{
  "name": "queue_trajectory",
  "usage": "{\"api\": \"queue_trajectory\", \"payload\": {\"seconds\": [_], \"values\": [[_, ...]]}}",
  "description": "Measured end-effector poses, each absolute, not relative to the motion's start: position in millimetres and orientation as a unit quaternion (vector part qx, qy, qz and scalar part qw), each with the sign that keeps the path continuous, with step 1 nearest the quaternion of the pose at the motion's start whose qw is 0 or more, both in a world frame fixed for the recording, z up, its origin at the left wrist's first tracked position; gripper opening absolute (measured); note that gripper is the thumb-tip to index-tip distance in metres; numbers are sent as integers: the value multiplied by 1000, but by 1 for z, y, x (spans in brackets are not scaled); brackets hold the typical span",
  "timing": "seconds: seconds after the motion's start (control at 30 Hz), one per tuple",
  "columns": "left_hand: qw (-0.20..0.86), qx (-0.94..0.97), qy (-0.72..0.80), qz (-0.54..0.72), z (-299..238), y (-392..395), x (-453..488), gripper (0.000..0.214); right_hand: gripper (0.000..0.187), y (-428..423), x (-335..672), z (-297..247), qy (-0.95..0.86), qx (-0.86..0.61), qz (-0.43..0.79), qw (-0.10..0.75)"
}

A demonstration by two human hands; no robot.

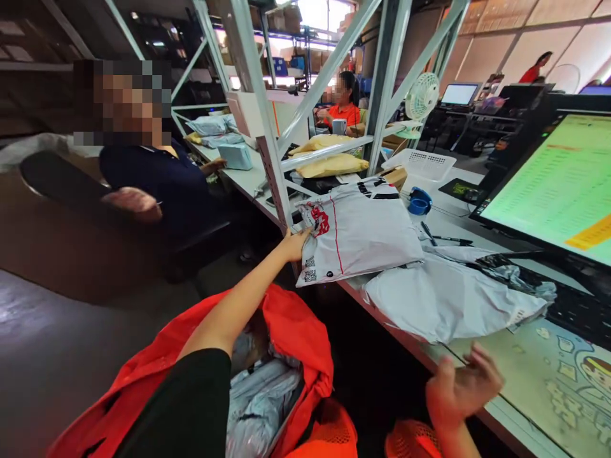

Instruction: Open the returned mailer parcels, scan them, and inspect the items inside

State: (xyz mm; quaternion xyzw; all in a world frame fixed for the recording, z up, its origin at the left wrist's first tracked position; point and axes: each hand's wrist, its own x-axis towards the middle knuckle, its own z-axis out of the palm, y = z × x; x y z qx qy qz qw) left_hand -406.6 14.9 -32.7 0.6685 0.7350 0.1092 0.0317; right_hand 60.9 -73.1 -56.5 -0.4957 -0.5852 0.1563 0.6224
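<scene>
My left hand [296, 245] reaches out with its fingers closed on the near left edge of a white plastic mailer bag [370, 232], printed with a red logo and a QR code. The bag lies at the desk's edge, partly over a second white mailer bag [439, 296]. Over the front edge of the desk, my right hand [463, 385] is held with its fingers apart and nothing in it, near the second bag and a cartoon desk mat [544, 381]. Below my left arm, a red sack [298, 324] gapes, with several grey-white packages [262, 407] inside.
A monitor [548, 184] and a black keyboard [577, 318] stand at the right. Behind the bags are a blue tape roll [420, 202], pens [446, 240], a white basket [420, 166] and yellow mailers [331, 164]. A metal shelf post [267, 127] rises ahead. A co-worker [153, 172] sits left.
</scene>
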Motion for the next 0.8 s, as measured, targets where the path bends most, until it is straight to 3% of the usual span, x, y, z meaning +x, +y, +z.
{"api": "queue_trajectory", "payload": {"seconds": [0.07, 0.1, 0.13, 0.2, 0.3, 0.43, 0.63, 0.8], "values": [[45, 681, 722, 109, -34, 11, -405, 74, 37, -87, 28, -52, -691, -367, 232, 577], [47, 683, 720, 111, -33, 9, -403, 71, 38, -87, 7, -51, -744, -321, 299, 505], [46, 682, 721, 114, -32, 8, -402, 68, 46, -83, -17, -50, -777, -303, 354, 423], [42, 673, 728, 122, -28, 5, -399, 66, 70, -64, -68, -51, -794, -313, 394, 341], [47, 645, 750, 140, -21, -2, -397, 64, 88, -29, -131, -56, -773, -364, 373, 362], [67, 571, 796, 191, -21, -44, -420, 52, 89, -2, -175, -65, -781, -384, 341, 355], [99, 426, 862, 256, -67, -224, -447, 45, 94, 32, -218, -77, -814, -388, 283, 326], [191, 357, 887, 224, -134, -354, -368, 45, 100, 60, -217, -95, -828, -351, 220, 378]]}}
